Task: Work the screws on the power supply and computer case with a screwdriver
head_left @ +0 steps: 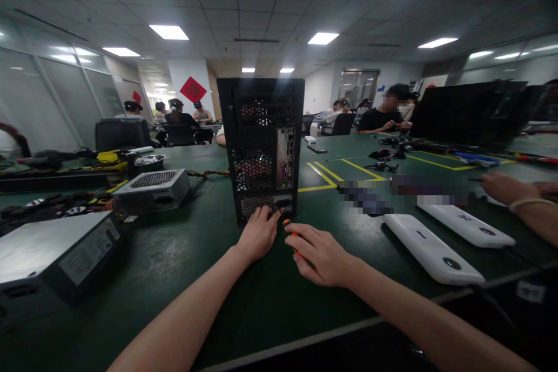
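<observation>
A black computer case [267, 139] stands upright on the green table, its rear side with the port panel facing me. At the bottom of that side sits a power supply with a perforated grille [257, 207] and a socket. My left hand [258, 235] is against this lower part, fingers bent and close together near the socket; whatever is between the fingertips is too small to make out. My right hand [322, 253] is closed around an orange and black screwdriver [287, 224], just right of my left hand. The screwdriver points toward the case's lower edge; its tip is unclear.
Two loose power supplies [152, 189] [56, 256] lie at left, by a metal bowl [150, 161]. White power banks [431, 247] [466, 222], cables [386, 157] and a dark monitor [466, 110] are at right. Another person's hand [510, 189] reaches in at the right edge.
</observation>
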Demonstrator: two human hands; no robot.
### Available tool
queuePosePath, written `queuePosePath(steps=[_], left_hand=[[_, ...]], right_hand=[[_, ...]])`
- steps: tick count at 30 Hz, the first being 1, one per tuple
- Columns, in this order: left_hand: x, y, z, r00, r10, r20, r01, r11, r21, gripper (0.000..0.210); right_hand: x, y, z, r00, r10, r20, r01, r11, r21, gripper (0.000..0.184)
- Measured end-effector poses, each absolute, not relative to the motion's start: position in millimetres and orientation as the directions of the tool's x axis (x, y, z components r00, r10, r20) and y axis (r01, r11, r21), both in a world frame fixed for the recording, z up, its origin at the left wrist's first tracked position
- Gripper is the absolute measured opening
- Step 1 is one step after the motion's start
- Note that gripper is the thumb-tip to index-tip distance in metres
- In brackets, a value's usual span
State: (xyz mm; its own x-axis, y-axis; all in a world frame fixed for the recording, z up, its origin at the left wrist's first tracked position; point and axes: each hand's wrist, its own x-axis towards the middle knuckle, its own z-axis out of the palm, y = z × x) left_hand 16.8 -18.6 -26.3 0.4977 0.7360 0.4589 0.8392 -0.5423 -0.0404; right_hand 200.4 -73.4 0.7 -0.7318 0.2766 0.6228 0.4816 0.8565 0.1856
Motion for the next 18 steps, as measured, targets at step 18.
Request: queuePosePath(steps=[18], left_hand=[[16.9,-17.6,-27.4,0.497,0.737,0.458,0.836,-0.549,-0.025,0.041]], right_hand=[[205.4,-72.5,1.4,-0.654,0.237,0.719,0.41,0.909,0.073,0.029]])
